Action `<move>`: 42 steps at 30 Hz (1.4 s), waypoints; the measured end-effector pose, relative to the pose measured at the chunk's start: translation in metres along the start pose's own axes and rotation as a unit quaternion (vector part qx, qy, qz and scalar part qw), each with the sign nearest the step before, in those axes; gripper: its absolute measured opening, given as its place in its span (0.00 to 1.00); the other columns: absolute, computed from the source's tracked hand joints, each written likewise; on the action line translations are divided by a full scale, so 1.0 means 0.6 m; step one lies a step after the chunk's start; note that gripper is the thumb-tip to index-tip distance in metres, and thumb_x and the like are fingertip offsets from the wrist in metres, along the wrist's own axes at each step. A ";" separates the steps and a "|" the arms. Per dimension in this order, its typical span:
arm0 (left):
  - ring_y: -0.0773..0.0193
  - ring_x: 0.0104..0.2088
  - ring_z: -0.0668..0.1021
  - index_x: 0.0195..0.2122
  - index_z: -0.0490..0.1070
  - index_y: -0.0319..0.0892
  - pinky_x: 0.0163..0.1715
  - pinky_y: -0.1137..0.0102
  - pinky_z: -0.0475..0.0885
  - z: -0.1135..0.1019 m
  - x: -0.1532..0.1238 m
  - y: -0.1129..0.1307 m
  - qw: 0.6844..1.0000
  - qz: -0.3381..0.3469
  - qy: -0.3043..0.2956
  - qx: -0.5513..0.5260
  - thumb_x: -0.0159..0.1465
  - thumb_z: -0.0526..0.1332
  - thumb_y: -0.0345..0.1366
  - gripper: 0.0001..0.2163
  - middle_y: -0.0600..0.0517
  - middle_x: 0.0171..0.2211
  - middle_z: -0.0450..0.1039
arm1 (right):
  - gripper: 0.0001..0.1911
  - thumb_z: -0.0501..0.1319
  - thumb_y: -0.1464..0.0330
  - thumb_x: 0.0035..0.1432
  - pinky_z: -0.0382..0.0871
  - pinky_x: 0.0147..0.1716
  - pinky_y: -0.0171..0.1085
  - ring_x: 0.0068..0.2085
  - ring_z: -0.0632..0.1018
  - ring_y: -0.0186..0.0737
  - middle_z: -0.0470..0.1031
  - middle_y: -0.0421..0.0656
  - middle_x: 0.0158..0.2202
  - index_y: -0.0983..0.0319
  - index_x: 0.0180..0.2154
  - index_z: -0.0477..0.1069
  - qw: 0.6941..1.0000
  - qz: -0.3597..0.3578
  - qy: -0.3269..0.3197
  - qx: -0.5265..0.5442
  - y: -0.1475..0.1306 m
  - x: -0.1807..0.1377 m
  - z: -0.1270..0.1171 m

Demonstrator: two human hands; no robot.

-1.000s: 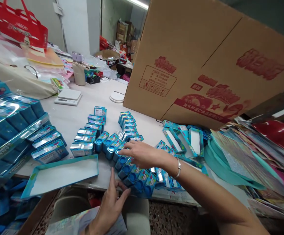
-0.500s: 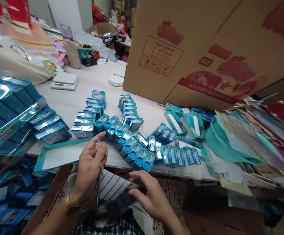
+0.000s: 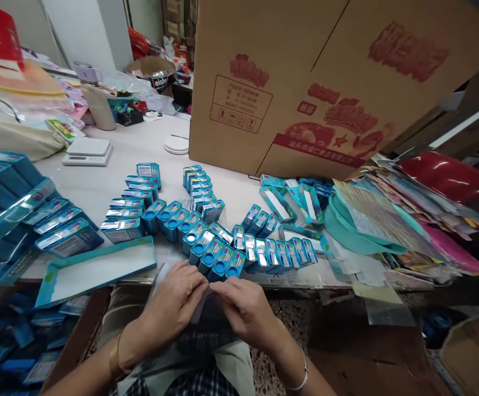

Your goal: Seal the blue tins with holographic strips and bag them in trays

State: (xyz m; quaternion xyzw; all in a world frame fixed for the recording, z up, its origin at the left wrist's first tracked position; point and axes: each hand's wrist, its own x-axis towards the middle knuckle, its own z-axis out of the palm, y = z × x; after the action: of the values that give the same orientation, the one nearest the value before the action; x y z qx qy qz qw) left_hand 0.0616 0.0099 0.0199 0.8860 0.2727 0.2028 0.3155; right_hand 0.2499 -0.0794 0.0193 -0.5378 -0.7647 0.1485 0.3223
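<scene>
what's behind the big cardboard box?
Left of the cardboard box, a cluttered back area shows: stacked cartons and a round tub. To its right, only dark shelving. Anything directly behind the box is hidden.

**A crowded white worktable**

The white table [image 3: 140,148] carries rows of small blue tins [image 3: 206,242] across its middle, standing close side by side. A flat blue tray [image 3: 94,269] lies at the near left edge. A large cardboard box [image 3: 305,82] stands at the back right. A white scale [image 3: 87,151] and a round white disc [image 3: 177,144] sit further back. Open blue cartons [image 3: 293,201] lie beside the box, with teal sheets [image 3: 363,225] to the right.
</scene>
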 end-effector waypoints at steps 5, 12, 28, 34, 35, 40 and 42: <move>0.64 0.31 0.70 0.28 0.65 0.42 0.32 0.70 0.64 0.016 -0.006 -0.007 0.982 -0.110 -0.021 -0.154 0.72 0.51 0.41 0.16 0.54 0.28 0.67 | 0.16 0.59 0.77 0.62 0.74 0.38 0.41 0.42 0.77 0.45 0.78 0.51 0.42 0.63 0.52 0.72 0.985 -0.075 0.126 -0.090 -0.003 -0.016 0.037; 0.64 0.31 0.70 0.29 0.68 0.42 0.33 0.70 0.65 0.033 -0.013 -0.007 0.963 -0.144 -0.026 -0.225 0.71 0.52 0.41 0.15 0.55 0.28 0.67 | 0.07 0.58 0.77 0.63 0.73 0.38 0.41 0.40 0.75 0.43 0.76 0.48 0.39 0.62 0.41 0.71 0.988 -0.016 0.150 -0.022 -0.017 -0.018 0.052; 0.64 0.25 0.69 0.57 0.68 0.36 0.29 0.70 0.65 0.100 -0.047 -0.064 0.882 -0.127 -0.026 -0.454 0.67 0.43 0.62 0.35 0.51 0.25 0.73 | 0.08 0.57 0.66 0.67 0.65 0.32 0.34 0.32 0.72 0.35 0.71 0.39 0.31 0.60 0.34 0.69 0.954 0.220 0.099 0.179 -0.001 0.029 -0.030; 0.69 0.19 0.68 0.35 0.73 0.38 0.22 0.74 0.59 0.107 0.001 -0.039 0.856 -0.233 -0.027 -0.460 0.61 0.61 0.58 0.23 0.57 0.17 0.66 | 0.07 0.57 0.67 0.67 0.66 0.35 0.35 0.34 0.73 0.37 0.73 0.39 0.32 0.60 0.34 0.69 0.964 0.222 0.076 0.128 0.034 0.053 -0.010; 0.69 0.18 0.67 0.30 0.71 0.39 0.22 0.74 0.59 0.108 0.008 -0.039 0.856 -0.248 -0.022 -0.453 0.62 0.61 0.55 0.21 0.58 0.17 0.65 | 0.07 0.57 0.67 0.67 0.66 0.35 0.35 0.35 0.73 0.37 0.73 0.40 0.32 0.59 0.34 0.69 0.966 0.220 0.074 0.113 0.038 0.055 -0.008; 0.69 0.19 0.68 0.30 0.72 0.39 0.25 0.74 0.61 0.112 0.021 -0.042 0.867 -0.255 0.010 -0.427 0.67 0.58 0.51 0.19 0.58 0.14 0.65 | 0.08 0.56 0.69 0.67 0.63 0.37 0.38 0.37 0.72 0.41 0.73 0.41 0.32 0.59 0.33 0.67 0.975 0.201 0.090 -0.026 0.056 0.063 0.005; 0.68 0.20 0.68 0.29 0.72 0.39 0.26 0.73 0.62 0.113 0.023 -0.044 0.872 -0.255 0.016 -0.418 0.67 0.57 0.51 0.19 0.58 0.15 0.65 | 0.07 0.56 0.70 0.67 0.63 0.39 0.40 0.39 0.72 0.44 0.73 0.43 0.34 0.59 0.33 0.67 0.976 0.185 0.094 -0.072 0.065 0.067 0.012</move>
State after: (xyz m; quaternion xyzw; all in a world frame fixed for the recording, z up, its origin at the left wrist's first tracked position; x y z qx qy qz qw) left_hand 0.0989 0.0052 -0.0442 0.5674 0.3840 0.2247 0.6929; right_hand 0.2650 -0.0272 0.0052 -0.7033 -0.6271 0.0986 0.3199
